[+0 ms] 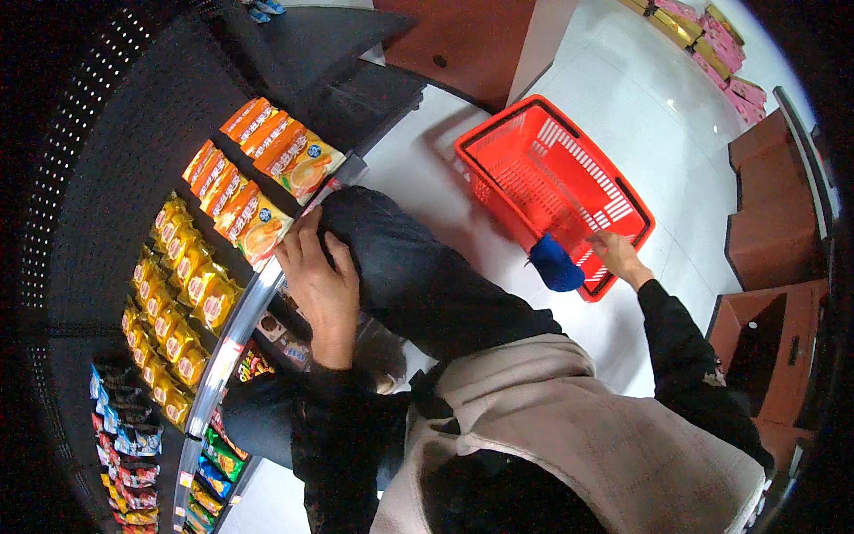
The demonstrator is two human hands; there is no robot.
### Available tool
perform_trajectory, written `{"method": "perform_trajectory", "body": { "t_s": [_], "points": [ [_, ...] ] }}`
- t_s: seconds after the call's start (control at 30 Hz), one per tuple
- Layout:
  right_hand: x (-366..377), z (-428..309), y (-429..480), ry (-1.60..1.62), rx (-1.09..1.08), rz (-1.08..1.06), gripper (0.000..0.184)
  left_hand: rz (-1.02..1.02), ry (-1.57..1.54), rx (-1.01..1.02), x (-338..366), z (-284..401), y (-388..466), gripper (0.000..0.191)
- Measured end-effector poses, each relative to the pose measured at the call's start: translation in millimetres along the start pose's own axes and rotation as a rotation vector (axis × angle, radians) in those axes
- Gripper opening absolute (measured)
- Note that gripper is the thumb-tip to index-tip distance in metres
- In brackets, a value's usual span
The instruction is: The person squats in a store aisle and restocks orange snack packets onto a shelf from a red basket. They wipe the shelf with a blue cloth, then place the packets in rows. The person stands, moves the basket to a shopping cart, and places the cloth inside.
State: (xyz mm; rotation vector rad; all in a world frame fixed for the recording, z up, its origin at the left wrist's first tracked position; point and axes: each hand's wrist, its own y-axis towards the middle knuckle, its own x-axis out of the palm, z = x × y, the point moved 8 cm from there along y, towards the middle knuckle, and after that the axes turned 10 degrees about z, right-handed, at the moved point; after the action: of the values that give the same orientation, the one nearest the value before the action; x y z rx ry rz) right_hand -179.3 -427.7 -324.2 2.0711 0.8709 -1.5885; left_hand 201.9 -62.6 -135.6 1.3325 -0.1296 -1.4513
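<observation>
My left hand (pixel 316 280) lies at the front edge of a black shelf, its fingers touching or right beside the nearest orange snack packet (pixel 253 223). A second row of orange packets (pixel 290 150) stands farther along the shelf. Off to the right, my right hand (pixel 615 253) reaches over the near end of a red plastic shopping basket (pixel 534 107) on the floor. Its fingertips are partly hidden, so what they hold is unclear. A dark blue object (pixel 557 265), perhaps the toe of a shoe, shows beside the basket. No goods can be made out in the basket.
Rows of yellow packets (pixel 175 314) and small snack bags (pixel 137 440) fill the shelf to the left. More bags (pixel 220 454) hang or lie on a lower level. Brown cabinets (pixel 767 247) stand at the right, with pink and gold boxes (pixel 707 40) at the far upper right.
</observation>
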Motion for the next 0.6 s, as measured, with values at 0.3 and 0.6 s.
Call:
{"method": "perform_trajectory", "body": {
  "t_s": [0.3,0.6],
  "points": [
    [32.6,-72.0,-7.0,0.157,0.038,0.196,0.041,0.003,-0.033,0.012,2.5,2.6,-2.6,0.038],
    [42.2,-97.6,33.0,0.275,-0.053,0.423,0.024,0.026,-0.086,0.015,5.7,5.3,-3.7,0.039]
  ]
}}
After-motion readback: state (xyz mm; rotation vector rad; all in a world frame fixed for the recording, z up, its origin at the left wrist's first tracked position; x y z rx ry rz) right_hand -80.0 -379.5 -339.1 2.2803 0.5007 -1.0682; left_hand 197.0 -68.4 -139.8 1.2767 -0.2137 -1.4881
